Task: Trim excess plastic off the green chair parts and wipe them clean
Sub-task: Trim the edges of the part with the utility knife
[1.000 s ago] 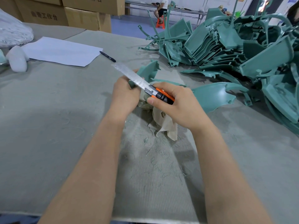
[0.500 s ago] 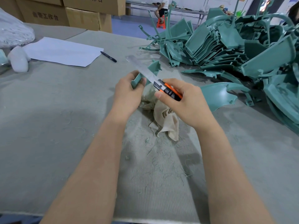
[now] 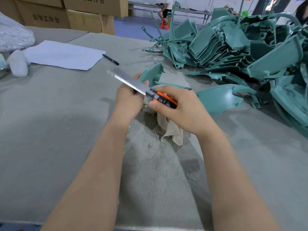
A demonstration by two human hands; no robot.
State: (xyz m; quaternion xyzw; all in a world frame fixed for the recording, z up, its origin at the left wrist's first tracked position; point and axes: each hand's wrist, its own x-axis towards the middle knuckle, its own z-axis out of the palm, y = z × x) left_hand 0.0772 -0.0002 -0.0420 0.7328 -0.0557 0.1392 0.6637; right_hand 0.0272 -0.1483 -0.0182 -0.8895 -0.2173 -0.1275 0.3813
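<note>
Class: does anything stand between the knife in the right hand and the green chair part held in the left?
Only the left hand itself: it grips the chair part, and the blade of the knife in the right hand crosses over its fingers. The cloth lies below both hands, out of the way.

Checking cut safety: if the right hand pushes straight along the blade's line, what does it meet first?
Likely the left hand, which grips the green part close by the knife; depth there is unclear.
</note>
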